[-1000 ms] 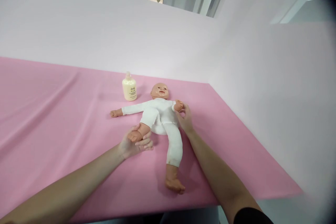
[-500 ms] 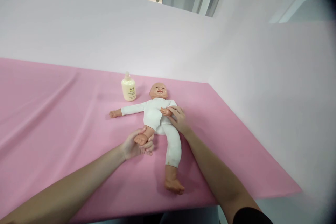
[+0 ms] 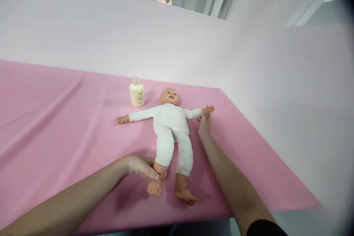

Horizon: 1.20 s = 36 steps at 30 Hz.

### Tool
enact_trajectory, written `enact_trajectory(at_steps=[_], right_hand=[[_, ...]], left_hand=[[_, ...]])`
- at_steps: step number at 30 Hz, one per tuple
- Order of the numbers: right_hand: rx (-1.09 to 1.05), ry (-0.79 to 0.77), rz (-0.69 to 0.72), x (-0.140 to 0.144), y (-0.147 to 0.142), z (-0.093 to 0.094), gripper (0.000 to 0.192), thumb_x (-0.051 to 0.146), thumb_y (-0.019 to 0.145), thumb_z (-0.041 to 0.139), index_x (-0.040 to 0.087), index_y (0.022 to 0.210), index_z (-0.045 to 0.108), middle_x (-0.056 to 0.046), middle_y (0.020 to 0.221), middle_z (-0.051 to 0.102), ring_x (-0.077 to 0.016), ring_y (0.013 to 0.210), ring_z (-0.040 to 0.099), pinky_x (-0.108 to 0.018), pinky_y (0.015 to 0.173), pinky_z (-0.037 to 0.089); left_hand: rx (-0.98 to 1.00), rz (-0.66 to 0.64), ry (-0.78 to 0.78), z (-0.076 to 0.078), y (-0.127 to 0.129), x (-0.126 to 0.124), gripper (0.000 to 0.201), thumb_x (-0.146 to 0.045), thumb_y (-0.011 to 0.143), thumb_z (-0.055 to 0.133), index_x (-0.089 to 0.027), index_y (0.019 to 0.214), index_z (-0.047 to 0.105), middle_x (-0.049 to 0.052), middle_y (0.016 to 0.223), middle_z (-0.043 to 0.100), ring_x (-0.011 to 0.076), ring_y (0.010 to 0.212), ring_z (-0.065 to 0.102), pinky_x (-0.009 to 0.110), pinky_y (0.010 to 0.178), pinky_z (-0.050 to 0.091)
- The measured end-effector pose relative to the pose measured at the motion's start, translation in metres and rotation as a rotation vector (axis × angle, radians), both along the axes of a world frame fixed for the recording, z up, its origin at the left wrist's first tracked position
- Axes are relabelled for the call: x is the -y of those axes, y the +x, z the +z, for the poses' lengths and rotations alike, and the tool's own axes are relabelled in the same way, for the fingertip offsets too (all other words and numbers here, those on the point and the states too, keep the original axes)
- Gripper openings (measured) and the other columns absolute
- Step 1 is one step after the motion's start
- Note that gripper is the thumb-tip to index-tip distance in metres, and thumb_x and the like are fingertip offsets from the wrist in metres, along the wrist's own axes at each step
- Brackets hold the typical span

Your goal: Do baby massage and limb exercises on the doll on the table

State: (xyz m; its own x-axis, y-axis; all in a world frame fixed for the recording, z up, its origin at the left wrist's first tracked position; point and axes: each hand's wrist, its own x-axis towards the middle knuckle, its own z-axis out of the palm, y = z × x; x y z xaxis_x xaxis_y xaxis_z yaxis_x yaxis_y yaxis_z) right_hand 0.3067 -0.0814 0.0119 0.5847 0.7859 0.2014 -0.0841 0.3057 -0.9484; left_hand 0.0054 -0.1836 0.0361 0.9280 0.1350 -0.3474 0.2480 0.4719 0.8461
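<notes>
A baby doll (image 3: 170, 118) with a white cloth body lies face up, its head away from me. My left hand (image 3: 143, 167) is closed around the doll's ankle on the left, the thumb across the top and most fingers hidden beneath. That leg is stretched out towards me beside the other leg, whose foot rests on the pink cover. At the doll's wrist on the right, my right hand (image 3: 205, 123) pinches the arm, which is extended outwards. The doll's other arm lies out to the left, touched by neither hand.
A bottle of pale yellow liquid (image 3: 136, 94) stands left of the doll's head. The pink cover (image 3: 69, 129) has creases on the left, and its front edge is close to me. White walls (image 3: 124, 37) rise behind and on the right.
My left hand has drawn the doll's bent leg down and straightened it towards me. My right hand has moved the doll's arm from across the belly out to the right.
</notes>
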Motion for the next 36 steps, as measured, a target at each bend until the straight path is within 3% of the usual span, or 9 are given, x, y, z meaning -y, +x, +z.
enact_trajectory(at_steps=[5,12,15,18,20,23,26,30,36], right_hand=[[-0.254,-0.067,0.011,-0.009,0.013,-0.013,0.059,0.044,0.083,0.048,0.028,0.137,0.033,-0.008,0.125,0.055,-0.0144,0.098,0.062,-0.03,0.076,0.052],[-0.179,-0.067,0.013,-0.01,0.012,-0.014,0.059,0.05,0.081,0.05,0.03,0.135,0.035,-0.006,0.121,0.056,-0.0145,0.095,0.063,-0.029,0.074,0.051],[-0.141,-0.024,-0.004,-0.004,0.003,-0.005,0.055,0.048,0.081,0.052,0.028,0.132,0.04,-0.006,0.12,0.057,-0.0148,0.094,0.062,-0.028,0.073,0.051],[0.068,0.115,0.038,0.006,-0.011,0.006,0.056,0.044,0.081,0.057,0.026,0.131,0.041,-0.008,0.13,0.051,-0.0177,0.104,0.058,-0.03,0.078,0.051],[0.254,0.201,0.111,0.013,-0.022,0.011,0.056,0.041,0.08,0.06,0.024,0.13,0.042,-0.01,0.134,0.049,-0.0189,0.109,0.056,-0.031,0.083,0.05],[0.539,0.244,0.202,0.021,-0.035,0.011,0.046,0.038,0.083,0.058,0.023,0.125,0.047,-0.01,0.129,0.053,-0.0188,0.104,0.058,-0.034,0.086,0.05],[0.892,0.317,0.227,0.026,-0.042,0.01,0.036,0.035,0.086,0.055,0.023,0.12,0.051,-0.009,0.119,0.058,-0.0213,0.107,0.055,-0.04,0.093,0.047],[1.177,0.424,0.205,0.03,-0.046,0.013,0.034,0.031,0.089,0.052,0.024,0.122,0.053,-0.008,0.117,0.059,-0.0225,0.112,0.053,-0.043,0.099,0.043],[1.265,0.444,0.199,0.029,-0.048,0.013,0.032,0.027,0.089,0.052,0.025,0.122,0.055,-0.007,0.115,0.06,-0.0216,0.109,0.054,-0.042,0.097,0.044]], left_hand=[[-0.057,-0.013,0.063,0.001,-0.001,0.0,0.04,-0.045,0.06,0.08,-0.021,0.088,0.066,0.002,0.087,0.062,0.0176,0.084,0.058,0.031,0.083,0.046],[0.019,-0.096,0.108,-0.005,-0.003,-0.004,0.04,-0.043,0.065,0.077,-0.019,0.093,0.062,0.001,0.088,0.063,0.0174,0.086,0.059,0.029,0.083,0.047],[0.153,-0.122,0.031,-0.009,-0.001,-0.005,0.039,-0.043,0.067,0.074,-0.017,0.092,0.058,0.001,0.08,0.063,0.0179,0.078,0.06,0.034,0.081,0.048],[0.364,-0.015,-0.134,-0.011,0.004,-0.005,0.037,-0.05,0.069,0.063,-0.017,0.082,0.054,0.0,0.059,0.058,0.0186,0.062,0.055,0.041,0.076,0.049],[0.466,0.136,-0.238,-0.009,0.006,-0.006,0.035,-0.052,0.073,0.056,-0.017,0.076,0.051,-0.002,0.046,0.047,0.017,0.055,0.049,0.042,0.074,0.049],[0.482,0.369,-0.321,-0.003,0.009,-0.008,0.035,-0.05,0.079,0.049,-0.016,0.071,0.052,-0.006,0.038,0.033,0.0129,0.049,0.041,0.037,0.072,0.049],[0.414,0.509,-0.33,0.001,0.011,-0.008,0.037,-0.05,0.081,0.049,-0.016,0.069,0.052,-0.007,0.038,0.029,0.0115,0.046,0.038,0.032,0.067,0.048],[0.326,0.602,-0.321,0.002,0.015,-0.008,0.037,-0.051,0.079,0.053,-0.016,0.066,0.051,-0.006,0.038,0.031,0.0115,0.045,0.04,0.029,0.062,0.047],[0.268,0.634,-0.316,-0.001,0.018,-0.009,0.036,-0.05,0.078,0.054,-0.016,0.067,0.052,-0.006,0.039,0.034,0.0111,0.043,0.04,0.029,0.057,0.045]])
